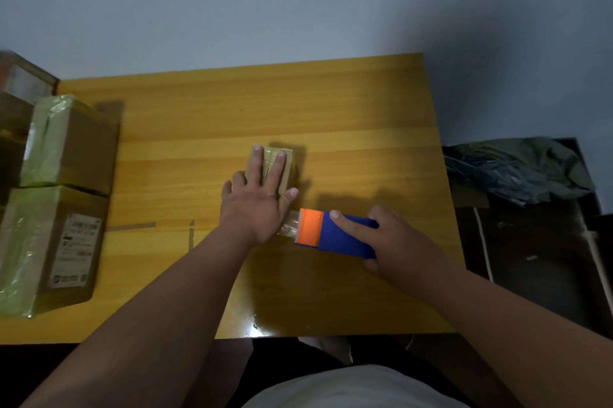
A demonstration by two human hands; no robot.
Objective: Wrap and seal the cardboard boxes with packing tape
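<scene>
Left hand (257, 202): my flat, straight fingers press the small box (272, 163).
Right hand (394, 238): I grip the blue-orange tape dispenser (326, 232).
Box: mid-table (348, 115), at 11 o'clock from the dispenser.

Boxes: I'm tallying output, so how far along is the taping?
Done: two wrapped boxes sit stacked at the table's left edge. In hand: left hand presses the small box flat while right hand holds the tape dispenser. Left: cutting the tape.

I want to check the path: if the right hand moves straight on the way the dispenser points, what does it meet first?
Likely the left hand, pressing flat on the small box; the tape dispenser in the right hand points at it.
</scene>
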